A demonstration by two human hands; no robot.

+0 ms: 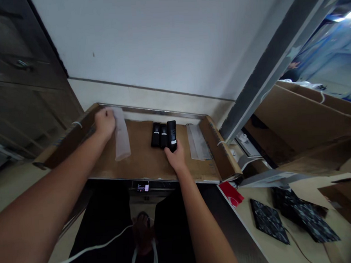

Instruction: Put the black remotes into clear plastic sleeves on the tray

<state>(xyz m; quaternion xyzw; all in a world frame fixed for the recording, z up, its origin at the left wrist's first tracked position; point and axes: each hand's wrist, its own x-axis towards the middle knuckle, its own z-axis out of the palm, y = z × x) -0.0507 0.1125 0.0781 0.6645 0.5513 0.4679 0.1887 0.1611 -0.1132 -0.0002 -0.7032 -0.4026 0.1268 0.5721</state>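
My left hand point(105, 122) is closed on the upper end of a narrow, whitish plastic sleeve point(122, 138), which hangs over the left part of a cardboard-lined tray point(142, 164). The hand is slightly blurred. Right of the middle, my right hand point(176, 155) grips the near end of a black remote control point(171, 132) with a small white label. Close beside it on the left, two more black remote controls point(156, 134) lie side by side on the cardboard, also labelled. Several flat translucent sleeves point(198, 142) lie at the tray's right side.
Raised cardboard flaps point(219, 149) border the tray's sides, and a white wall point(159, 42) stands behind it. To the right are a large cardboard box point(304, 121), a red packet point(231, 193) and dark patterned packages point(270, 220) on the floor. A white cable point(96, 247) crosses below.
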